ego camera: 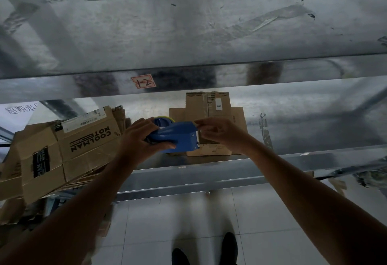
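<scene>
The left hand [144,139] grips the blue tape dispenser [178,139], long axis left-right; the right hand [219,133] pinches tape [198,135] at its right end.

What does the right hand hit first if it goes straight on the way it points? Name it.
The blue tape dispenser. The right hand points left at its cutter end, fingertips apparently pinching the tape there; the left hand grips the handle beyond it.

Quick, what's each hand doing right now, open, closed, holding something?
Left hand: closed, gripping the blue tape dispenser by its body.
Right hand: closed, fingertips pinching at the dispenser's front end; whether they hold tape cannot be told.
</scene>
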`<state>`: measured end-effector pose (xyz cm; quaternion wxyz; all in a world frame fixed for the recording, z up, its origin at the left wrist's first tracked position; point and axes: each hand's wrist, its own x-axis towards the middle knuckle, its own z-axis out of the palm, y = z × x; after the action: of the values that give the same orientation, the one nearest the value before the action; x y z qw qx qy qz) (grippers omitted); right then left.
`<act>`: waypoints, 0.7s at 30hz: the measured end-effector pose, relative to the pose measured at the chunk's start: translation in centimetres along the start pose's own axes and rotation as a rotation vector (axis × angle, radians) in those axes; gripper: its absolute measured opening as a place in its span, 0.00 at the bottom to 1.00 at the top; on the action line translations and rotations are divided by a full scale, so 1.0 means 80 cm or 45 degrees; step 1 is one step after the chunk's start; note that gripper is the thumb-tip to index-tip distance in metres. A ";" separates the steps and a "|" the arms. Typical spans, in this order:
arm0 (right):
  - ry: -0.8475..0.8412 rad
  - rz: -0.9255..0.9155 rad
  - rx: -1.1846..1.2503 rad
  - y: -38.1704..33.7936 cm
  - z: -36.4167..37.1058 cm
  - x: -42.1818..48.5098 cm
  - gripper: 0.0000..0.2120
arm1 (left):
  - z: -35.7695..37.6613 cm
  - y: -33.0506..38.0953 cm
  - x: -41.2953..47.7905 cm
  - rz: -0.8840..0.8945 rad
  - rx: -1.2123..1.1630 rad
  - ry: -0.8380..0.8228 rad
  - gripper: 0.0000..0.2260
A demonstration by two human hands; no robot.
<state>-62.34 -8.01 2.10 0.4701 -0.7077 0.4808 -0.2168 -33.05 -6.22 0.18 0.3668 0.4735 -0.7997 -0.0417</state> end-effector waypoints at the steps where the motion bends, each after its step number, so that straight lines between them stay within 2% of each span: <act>1: -0.023 0.015 0.008 0.001 0.003 0.001 0.18 | 0.003 -0.001 -0.002 0.005 -0.009 -0.002 0.27; 3: -0.040 0.021 -0.016 0.000 0.007 0.002 0.18 | 0.008 -0.003 -0.007 0.000 -0.028 -0.001 0.27; 7: -0.014 0.013 -0.056 -0.003 0.011 0.003 0.09 | 0.010 -0.005 -0.011 -0.014 -0.028 0.010 0.28; 11: 0.027 0.023 -0.076 -0.001 0.015 0.005 0.04 | 0.009 -0.010 -0.013 0.002 -0.065 -0.057 0.28; 16: 0.042 -0.004 -0.009 -0.003 0.011 0.008 0.07 | 0.003 -0.017 -0.010 0.049 -0.091 -0.155 0.27; 19: -0.043 0.000 -0.090 -0.006 0.012 0.010 0.16 | 0.002 -0.022 -0.006 0.101 -0.102 -0.225 0.25; 21: -0.073 0.010 -0.135 -0.006 0.013 0.012 0.18 | 0.000 -0.024 -0.005 0.149 -0.080 -0.266 0.25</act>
<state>-60.90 -8.34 1.86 0.4464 -0.7357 0.4806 -0.1690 -31.52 -6.96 -0.83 0.2979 0.4072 -0.8582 -0.0945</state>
